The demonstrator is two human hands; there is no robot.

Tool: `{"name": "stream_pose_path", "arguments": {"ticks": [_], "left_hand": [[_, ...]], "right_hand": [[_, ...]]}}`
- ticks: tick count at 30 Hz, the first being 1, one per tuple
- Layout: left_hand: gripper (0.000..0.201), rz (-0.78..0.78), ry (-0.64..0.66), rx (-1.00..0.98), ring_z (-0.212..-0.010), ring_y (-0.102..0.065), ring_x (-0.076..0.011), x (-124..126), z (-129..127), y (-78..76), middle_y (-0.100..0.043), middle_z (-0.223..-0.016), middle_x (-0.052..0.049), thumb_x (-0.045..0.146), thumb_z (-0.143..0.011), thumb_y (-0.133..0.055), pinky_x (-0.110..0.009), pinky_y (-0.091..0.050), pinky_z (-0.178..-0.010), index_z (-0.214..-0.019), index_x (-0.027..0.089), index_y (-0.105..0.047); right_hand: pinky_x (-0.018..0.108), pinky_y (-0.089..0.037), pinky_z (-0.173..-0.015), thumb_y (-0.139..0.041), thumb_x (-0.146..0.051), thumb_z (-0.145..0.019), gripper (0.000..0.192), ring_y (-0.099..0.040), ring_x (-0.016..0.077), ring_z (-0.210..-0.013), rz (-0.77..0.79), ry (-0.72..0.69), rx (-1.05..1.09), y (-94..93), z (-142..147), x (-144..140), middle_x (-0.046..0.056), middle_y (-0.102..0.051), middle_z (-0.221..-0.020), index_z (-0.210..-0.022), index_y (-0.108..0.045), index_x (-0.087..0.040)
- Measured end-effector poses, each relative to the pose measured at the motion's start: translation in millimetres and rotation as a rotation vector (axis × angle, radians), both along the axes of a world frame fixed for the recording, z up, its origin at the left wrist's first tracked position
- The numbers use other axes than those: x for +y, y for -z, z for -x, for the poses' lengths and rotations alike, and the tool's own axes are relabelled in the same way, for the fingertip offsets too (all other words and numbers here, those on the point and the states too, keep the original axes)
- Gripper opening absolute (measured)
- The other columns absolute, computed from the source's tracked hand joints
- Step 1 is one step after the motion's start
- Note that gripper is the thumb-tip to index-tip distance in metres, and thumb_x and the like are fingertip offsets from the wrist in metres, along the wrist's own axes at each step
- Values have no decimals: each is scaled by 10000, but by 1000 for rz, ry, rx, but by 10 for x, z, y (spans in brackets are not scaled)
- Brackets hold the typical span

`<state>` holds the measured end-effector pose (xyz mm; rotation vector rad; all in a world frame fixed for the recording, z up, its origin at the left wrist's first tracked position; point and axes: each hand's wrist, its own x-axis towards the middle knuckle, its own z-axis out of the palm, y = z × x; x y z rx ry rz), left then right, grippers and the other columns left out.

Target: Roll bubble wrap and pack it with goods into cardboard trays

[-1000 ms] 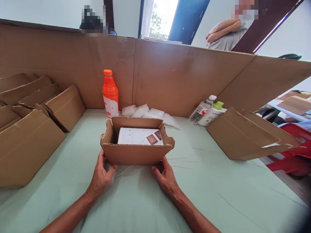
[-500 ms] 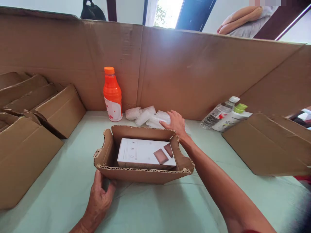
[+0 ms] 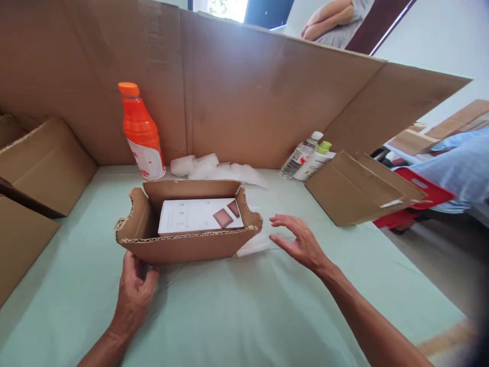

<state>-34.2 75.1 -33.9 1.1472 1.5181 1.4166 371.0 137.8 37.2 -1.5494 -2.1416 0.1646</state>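
Observation:
An open, low cardboard box (image 3: 183, 247) stands on the pale green table cover (image 3: 229, 316), and a white carton (image 3: 191, 216) lies flat inside it. My left hand (image 3: 133, 293) grips the box's near left corner. To the right of the box my right hand (image 3: 300, 242) hovers with its fingers spread and nothing in it. A clear plastic cushion (image 3: 254, 245) lies on the cover between that hand and the box's right end.
An orange bottle (image 3: 142, 135) and more clear plastic cushions (image 3: 214, 168) sit behind the box, against a tall cardboard wall (image 3: 248, 97). A water bottle (image 3: 300, 158), a green-capped white bottle (image 3: 315, 160) and a folded carton (image 3: 355, 188) are at right. Cartons (image 3: 42, 163) are stacked at left. A person's arm (image 3: 328, 20) shows beyond the wall.
My right hand left the box, reached to the plastic cushions behind it, then came back to the box's right side. A cushion now lies beside the box. The view shifted right.

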Motion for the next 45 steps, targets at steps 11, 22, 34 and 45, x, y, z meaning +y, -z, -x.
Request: {"name": "stream_pose_path", "arguments": {"ticks": [11, 22, 34, 45], "left_hand": [[636, -91, -1, -1, -1079, -613, -173, -1, 37, -104, -600, -1261, -60, 203, -760, -679, -275, -490, -920, -1360, 266, -477], [507, 31, -32, 372, -566, -538, -149, 32, 157, -170, -562, -711, 41, 356, -734, -658, -285, -450, -553, -1206, 194, -571], [952, -57, 119, -176, -1022, -686, -225, 200, 244, 50, -580, -1255, -126, 345, -697, -789, -434, -541, -941, -1515, 255, -309], [947, -60, 37, -128, -1005, -684, -219, 198, 270, 29, -605, -1218, -132, 318, -686, -784, -391, -547, -870, -1508, 194, -329]], "right_hand": [[508, -483, -1047, -584, -329, -914, 286, -634, 289, -1217, 137, -22, 81, 160, 321, -108, 87, -730, -1228, -1155, -719, -259], [410, -551, -820, -616, -572, -869, 497, -684, 280, -941, 261, -121, 145, 74, 800, -242, 100, -741, -1104, -1216, -665, -220], [322, -527, -664, -569, -370, -892, 376, -679, 230, -845, 286, -32, 268, 66, 1117, 219, 96, -754, -1094, -1210, -667, -194], [542, -430, -1129, -544, -126, -800, 691, -468, 296, -1424, 295, -121, -134, 125, 72, -796, 65, -499, -1551, -1464, -514, -311]]}}
